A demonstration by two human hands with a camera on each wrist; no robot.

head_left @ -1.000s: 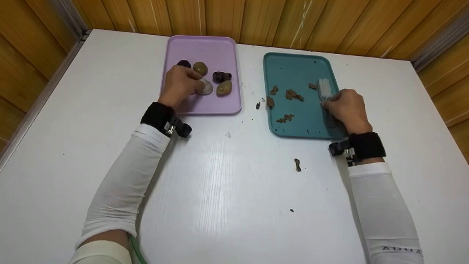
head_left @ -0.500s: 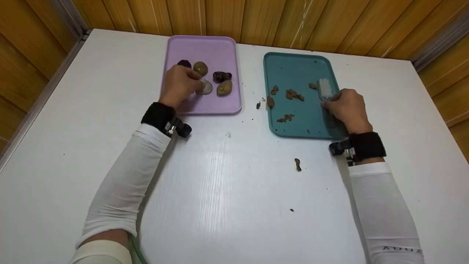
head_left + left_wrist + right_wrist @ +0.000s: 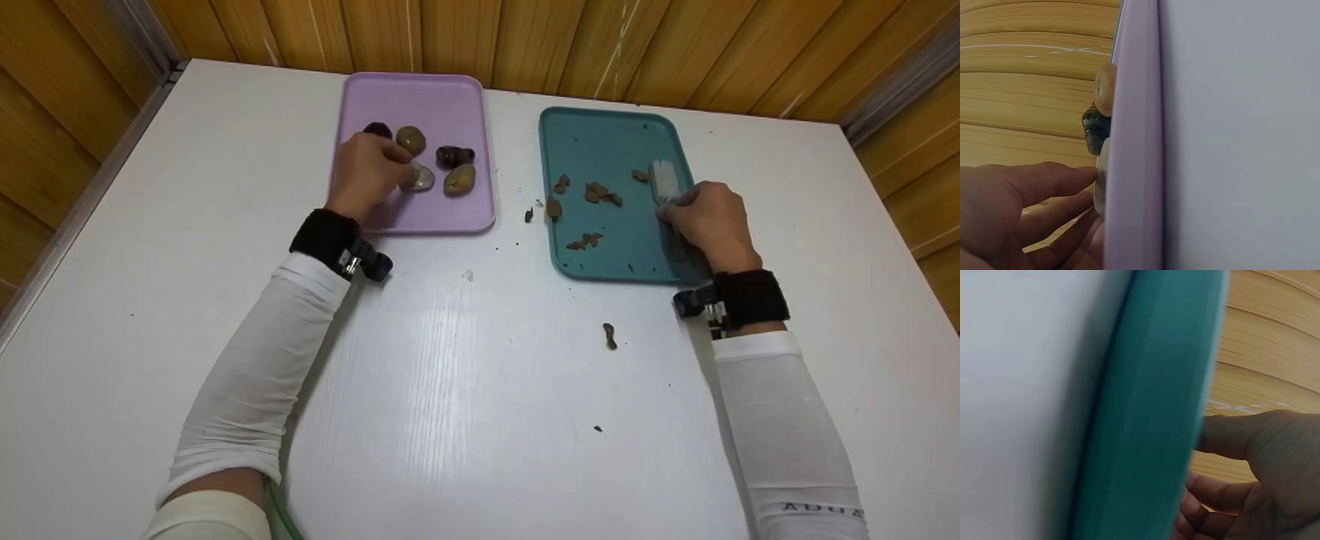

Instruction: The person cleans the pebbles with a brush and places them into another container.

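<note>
While the left hand curls its fingers over a pale stone in the lilac tray, thumb and fingertips pinching the stone's near-left side, the right hand is closed round the handle of a white-bristled brush lying in the teal tray. The left wrist view shows the fingers touching that pale stone just behind the lilac tray's rim, with a dark stone and a tan one beyond it. From the right wrist, only the teal rim and loosely bent fingers appear; the brush is hidden there.

Around the held stone sit four others: a dark one and an olive one toward the tray's far side, a dark maroon one and a tan one toward its right edge. The brush head rests near the teal tray's right edge, bristles pointing to the far side. Brown crumbs lie scattered over the tray's middle and near-left part, one at its left rim.

Both trays stand toward the far edge of the white table, lilac on the left, teal on the right, apart. A few more crumbs lie on the table: one between the trays, a larger one nearer the person.
</note>
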